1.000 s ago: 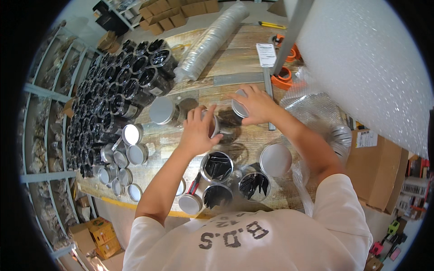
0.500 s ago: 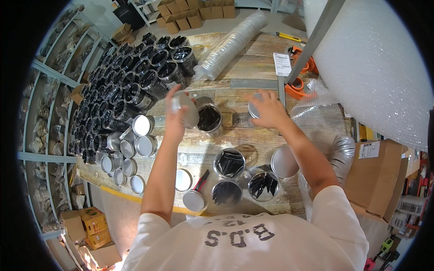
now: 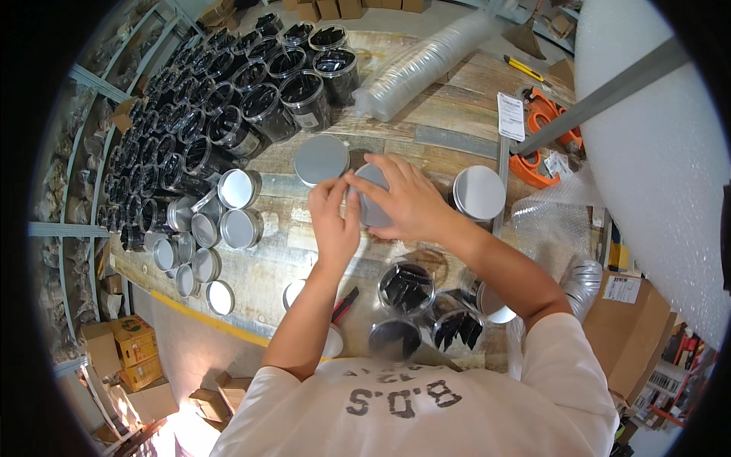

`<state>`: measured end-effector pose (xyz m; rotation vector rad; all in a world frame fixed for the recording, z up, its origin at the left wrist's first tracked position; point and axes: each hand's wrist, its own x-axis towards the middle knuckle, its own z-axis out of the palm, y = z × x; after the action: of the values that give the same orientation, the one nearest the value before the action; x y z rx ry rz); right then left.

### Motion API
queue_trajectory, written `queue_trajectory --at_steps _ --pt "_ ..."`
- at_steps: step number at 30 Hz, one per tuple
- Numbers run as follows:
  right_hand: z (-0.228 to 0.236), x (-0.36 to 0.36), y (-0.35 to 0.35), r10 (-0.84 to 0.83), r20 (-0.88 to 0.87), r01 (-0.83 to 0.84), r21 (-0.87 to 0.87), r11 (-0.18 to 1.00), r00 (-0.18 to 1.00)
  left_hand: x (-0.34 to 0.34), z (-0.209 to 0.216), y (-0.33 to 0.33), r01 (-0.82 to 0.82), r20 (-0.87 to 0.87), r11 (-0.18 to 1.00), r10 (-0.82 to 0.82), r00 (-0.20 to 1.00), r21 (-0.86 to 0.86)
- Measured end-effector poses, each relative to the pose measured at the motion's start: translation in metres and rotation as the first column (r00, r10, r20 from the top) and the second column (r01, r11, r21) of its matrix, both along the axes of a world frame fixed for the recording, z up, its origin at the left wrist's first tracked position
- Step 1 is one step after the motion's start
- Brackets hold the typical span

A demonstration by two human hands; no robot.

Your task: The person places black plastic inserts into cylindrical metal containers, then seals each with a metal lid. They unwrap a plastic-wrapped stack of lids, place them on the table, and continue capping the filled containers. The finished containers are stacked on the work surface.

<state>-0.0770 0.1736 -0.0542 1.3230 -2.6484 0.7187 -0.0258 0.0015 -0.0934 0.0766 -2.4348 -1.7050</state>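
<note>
Both my hands are at a round grey metal lid [image 3: 372, 199] in the middle of the table. My left hand [image 3: 335, 221] presses closed fingers against its left edge. My right hand [image 3: 407, 198] grips the lid from the right, fingers across its far side and thumb on the near edge. The jar beneath is hidden by the lid and hands. Just beyond the left hand stands a jar with a grey lid [image 3: 321, 158]; a silver lidded jar [image 3: 480, 193] is to the right. Closer to me are open clear jars [image 3: 406, 288] filled with black pieces.
Rows of open jars [image 3: 263, 110] with black contents crowd the far left, loose silver lids [image 3: 241, 228] before them. A red-black utility knife [image 3: 345, 305] lies near my left forearm. A wrapped lid roll [image 3: 426, 65], orange tape dispensers [image 3: 537, 171] and bubble wrap [image 3: 647, 175] lie beyond.
My left hand has let go of the lidded jar, now standing at the left. My right hand has moved left, and both hands meet on a lid where the open jar was. The view has shifted.
</note>
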Motion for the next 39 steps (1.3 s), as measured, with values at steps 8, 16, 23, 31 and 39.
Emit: queue_trajectory --at_steps 8,16,23,31,39 --pt "-0.034 0.004 -0.022 -0.056 0.053 0.053 0.063 0.997 0.997 0.004 -0.061 0.004 -0.081 0.037 0.966 0.075 0.997 0.245" --pt "-0.039 -0.001 -0.023 -0.046 0.087 0.047 -0.007 0.999 0.995 0.007 -0.049 0.010 -0.049 -0.046 0.984 0.057 0.997 0.174" --pt "-0.025 -0.001 -0.030 -0.130 0.165 0.106 0.150 0.983 0.978 0.018 -0.041 -0.005 -0.080 0.095 0.915 0.045 0.994 0.397" --pt "0.129 0.101 -0.018 -0.149 0.320 0.277 -0.403 0.873 0.936 0.087 0.036 -0.010 0.244 -0.254 0.406 -0.030 0.967 0.881" --pt "0.231 0.131 -0.055 0.679 0.145 -0.659 -0.166 0.734 0.720 0.163 0.060 -0.041 0.339 -0.240 -0.074 -0.844 0.479 0.938"
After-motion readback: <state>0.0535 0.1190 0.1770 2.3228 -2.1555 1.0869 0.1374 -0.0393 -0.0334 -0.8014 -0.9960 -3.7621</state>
